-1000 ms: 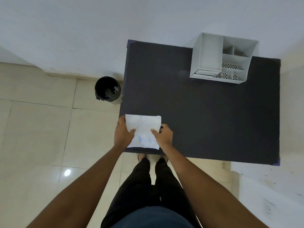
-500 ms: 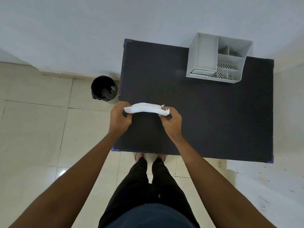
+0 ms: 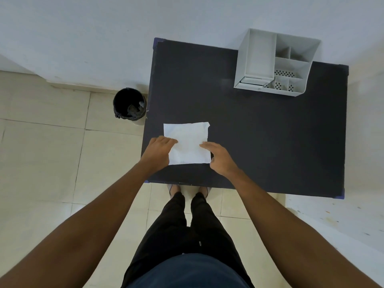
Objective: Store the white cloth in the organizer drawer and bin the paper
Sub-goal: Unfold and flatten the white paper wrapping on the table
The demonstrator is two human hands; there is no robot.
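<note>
White cloth (image 3: 188, 143) went from a bunched strip held up in the air between both hands 0.5 s ago to lying spread flat on the table (image 3: 259, 132) as a rough rectangle. It now sits further in from the table's near edge than a second ago, when it overhung that edge. Left hand (image 3: 159, 153) no longer pinches the end; fingers lie flat over the cloth's left near corner. Right hand (image 3: 218, 159) also let go of its pinch, fingers extended, tips touching the cloth's right edge. Both hands dropped from mid-air to table level, nearer the table's near edge.
</note>
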